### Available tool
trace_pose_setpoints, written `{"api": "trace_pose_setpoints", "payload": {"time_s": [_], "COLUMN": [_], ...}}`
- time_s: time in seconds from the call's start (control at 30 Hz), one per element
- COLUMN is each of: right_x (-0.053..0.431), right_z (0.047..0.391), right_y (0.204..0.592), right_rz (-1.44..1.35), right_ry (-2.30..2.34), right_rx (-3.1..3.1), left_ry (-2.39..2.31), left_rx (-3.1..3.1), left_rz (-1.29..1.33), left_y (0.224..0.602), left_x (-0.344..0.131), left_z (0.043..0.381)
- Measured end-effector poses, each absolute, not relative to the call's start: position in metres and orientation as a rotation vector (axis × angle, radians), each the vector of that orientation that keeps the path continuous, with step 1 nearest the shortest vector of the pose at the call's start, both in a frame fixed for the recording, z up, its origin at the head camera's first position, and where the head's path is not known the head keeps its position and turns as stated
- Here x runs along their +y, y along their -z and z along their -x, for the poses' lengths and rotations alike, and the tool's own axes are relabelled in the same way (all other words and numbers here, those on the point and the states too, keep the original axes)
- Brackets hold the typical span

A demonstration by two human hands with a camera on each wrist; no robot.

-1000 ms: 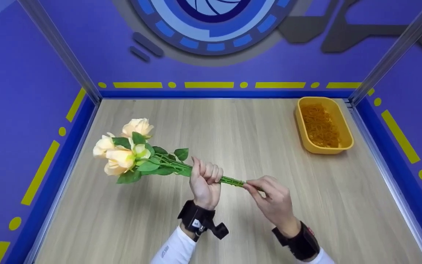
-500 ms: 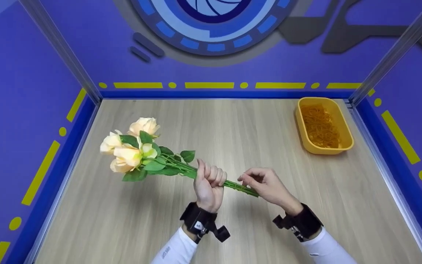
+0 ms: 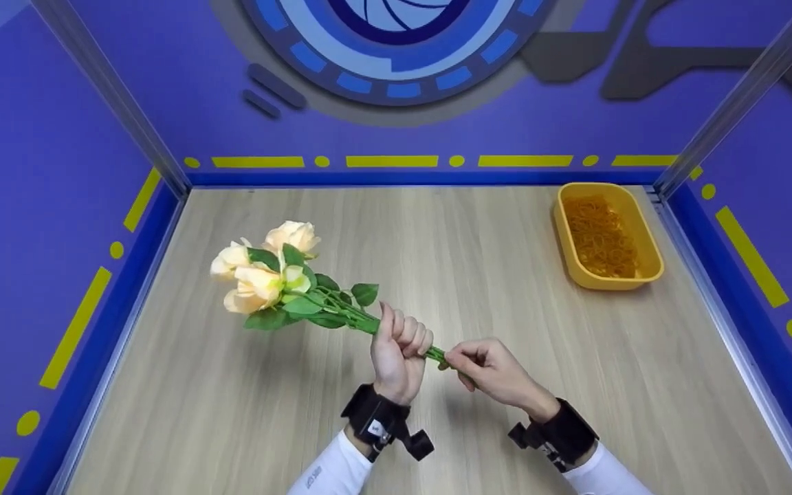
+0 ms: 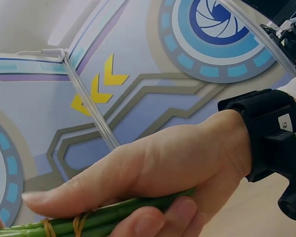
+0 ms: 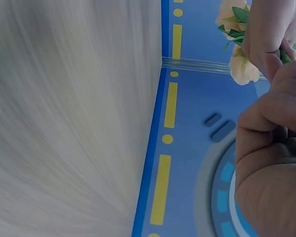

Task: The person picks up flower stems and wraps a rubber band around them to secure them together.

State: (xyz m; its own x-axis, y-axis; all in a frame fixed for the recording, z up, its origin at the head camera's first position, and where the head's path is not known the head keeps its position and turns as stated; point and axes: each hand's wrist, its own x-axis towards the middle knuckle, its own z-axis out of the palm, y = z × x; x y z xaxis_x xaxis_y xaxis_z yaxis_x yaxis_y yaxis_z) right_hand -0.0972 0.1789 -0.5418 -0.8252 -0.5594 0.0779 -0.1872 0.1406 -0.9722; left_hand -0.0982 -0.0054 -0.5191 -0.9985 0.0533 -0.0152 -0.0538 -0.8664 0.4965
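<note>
My left hand grips a bunch of cream-peach roses around its green stems, fingers wrapped over them. The blooms point left, over the table, and the stem ends slant down to the right. My right hand holds the lower stems just beyond the left fist. In the left wrist view, the right hand lays its thumb along the stems, with the other fingers curled under them. Two tan rubber bands circle the stems by that thumb. The cut ends are hidden in the palm.
A yellow tub heaped with rubber bands stands at the table's back right corner. Blue-purple panels wall the pale wood table at the back and sides, with metal posts at the corners.
The roses and left hand have shifted a little right. My right hand came off the stem tips, lifted with fingers above the stems, then moved left and down onto them.
</note>
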Motion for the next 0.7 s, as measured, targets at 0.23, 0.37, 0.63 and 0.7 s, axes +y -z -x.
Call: {"api": "trace_pose_setpoints", "payload": {"time_s": [0.23,0.37,0.63,0.7], "right_x": [0.173,0.172,0.167,0.165], "right_z": [0.09,0.085,0.075,0.073], "right_y": [0.552,0.557,0.567,0.569], "right_rz": [0.774,0.729,0.563,0.483], "right_ry": [1.874,1.962,2.068,2.079], "right_rx": [2.2,2.211,2.26,2.281], "left_ry": [-2.9,-2.83,-2.713,-2.675], "left_rx": [0.943,1.068,1.316,1.38], "left_rz": [-0.011,0.019,0.018,0.028], "left_y": [0.519,0.517,0.526,0.531], "left_x": [-0.007,-0.009,-0.019,-0.021], "left_z": [0.1,0.1,0.095,0.095]}}
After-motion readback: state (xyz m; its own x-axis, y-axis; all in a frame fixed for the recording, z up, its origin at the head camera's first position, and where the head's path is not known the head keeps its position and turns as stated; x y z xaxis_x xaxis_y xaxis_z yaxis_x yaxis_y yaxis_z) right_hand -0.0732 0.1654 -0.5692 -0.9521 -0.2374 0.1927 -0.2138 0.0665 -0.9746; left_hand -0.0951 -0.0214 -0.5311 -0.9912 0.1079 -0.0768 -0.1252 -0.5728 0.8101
